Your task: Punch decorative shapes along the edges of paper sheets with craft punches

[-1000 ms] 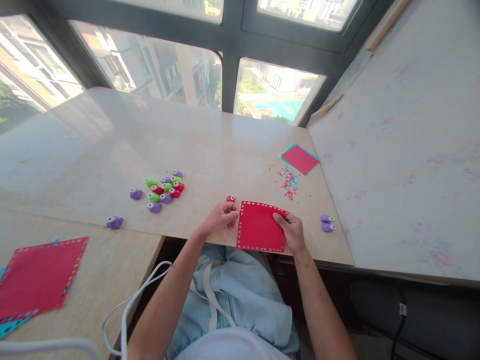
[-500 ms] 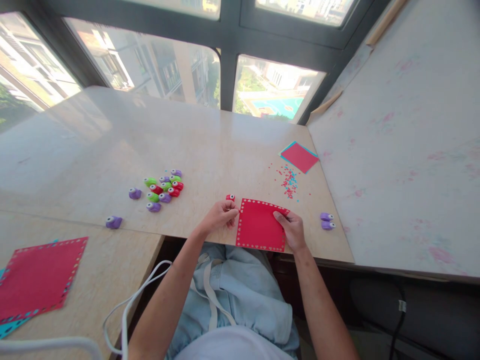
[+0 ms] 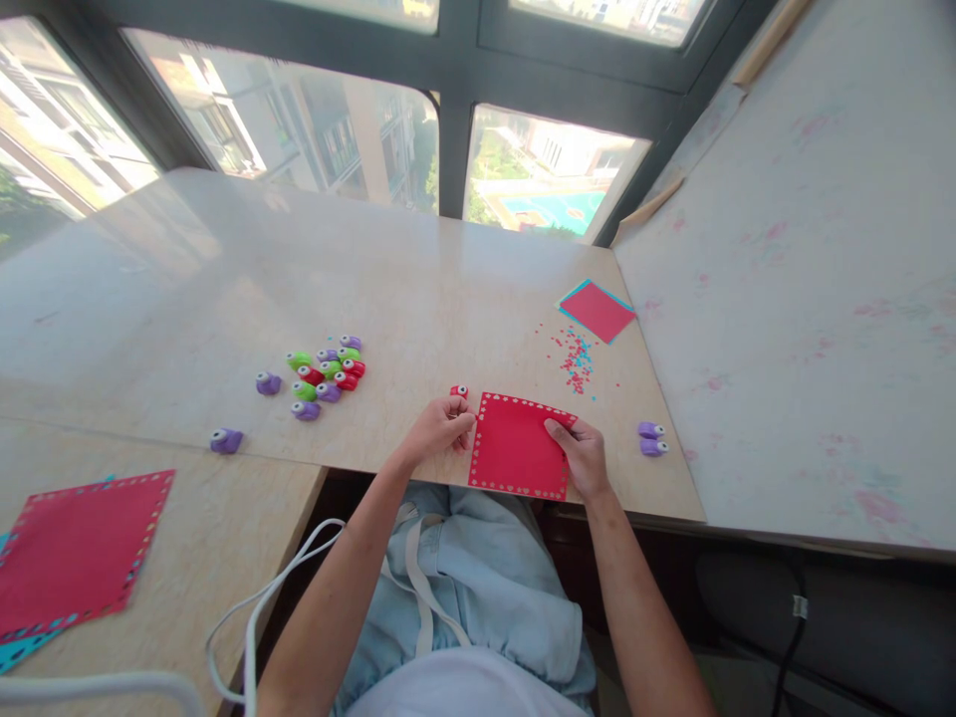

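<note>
My right hand [image 3: 583, 455] pinches a square sheet of red paper [image 3: 519, 445] at its right edge, thumb on top and fingers out of sight beneath. Small shaped holes, some like stars and hearts, run along the sheet's edges. By the sheet's left edge, my left hand [image 3: 442, 428] is closed with thumb and fingers together; whatever it may hold is hidden. Just beyond those fingers sits a red craft punch [image 3: 458, 391]. The red sheet lies at the front edge of the table [image 3: 418, 289].
Several purple, green and red craft punches [image 3: 327, 369] cluster on the left. Two purple punches [image 3: 652, 439] stand at the right. Paper confetti [image 3: 577, 360] lies below stacked coloured sheets [image 3: 596, 312]. Another punched red sheet [image 3: 82, 548] and a white cable [image 3: 258, 602] are at lower left.
Almost nothing differs. Both hands stay at the red sheet in nearly the same pose, and the view has shifted very slightly.
</note>
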A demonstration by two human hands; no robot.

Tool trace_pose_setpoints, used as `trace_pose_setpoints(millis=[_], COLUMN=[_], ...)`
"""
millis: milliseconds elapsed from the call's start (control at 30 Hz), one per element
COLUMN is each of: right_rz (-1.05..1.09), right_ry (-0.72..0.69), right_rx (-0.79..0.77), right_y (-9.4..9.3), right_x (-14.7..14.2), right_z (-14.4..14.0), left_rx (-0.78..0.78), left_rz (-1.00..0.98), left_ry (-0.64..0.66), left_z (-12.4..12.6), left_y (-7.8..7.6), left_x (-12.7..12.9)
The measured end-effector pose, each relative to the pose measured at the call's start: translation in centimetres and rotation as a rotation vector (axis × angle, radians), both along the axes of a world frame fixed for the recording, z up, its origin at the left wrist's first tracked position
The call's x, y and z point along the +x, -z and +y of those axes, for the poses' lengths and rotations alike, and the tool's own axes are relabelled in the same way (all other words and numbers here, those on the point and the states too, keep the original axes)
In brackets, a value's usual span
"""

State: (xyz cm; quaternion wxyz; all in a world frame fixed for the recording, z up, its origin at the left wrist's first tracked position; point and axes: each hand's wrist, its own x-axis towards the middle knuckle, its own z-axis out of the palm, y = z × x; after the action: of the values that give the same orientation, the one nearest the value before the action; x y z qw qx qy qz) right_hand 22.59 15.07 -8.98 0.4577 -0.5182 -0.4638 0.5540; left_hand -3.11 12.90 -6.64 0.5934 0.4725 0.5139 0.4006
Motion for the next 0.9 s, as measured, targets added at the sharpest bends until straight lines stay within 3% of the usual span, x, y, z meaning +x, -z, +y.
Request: trace_pose_setpoints(millis=[667,900], right_rz=[0.113,0.117], right_ry=[-0.156,-0.172], right_rx=[-0.21,-0.261], right_y=[-1.9,-2.8], right_x=[0.3,0.0], right_z=[0.9,0.8], left_rx=[0.019,0.036], left_rz=[0.024,0.004], left_ry=[-0.035,-0.019], left_z=[-0.3,-0.5], left_y=[0.8,0.4], left_x=[0.4,0.3])
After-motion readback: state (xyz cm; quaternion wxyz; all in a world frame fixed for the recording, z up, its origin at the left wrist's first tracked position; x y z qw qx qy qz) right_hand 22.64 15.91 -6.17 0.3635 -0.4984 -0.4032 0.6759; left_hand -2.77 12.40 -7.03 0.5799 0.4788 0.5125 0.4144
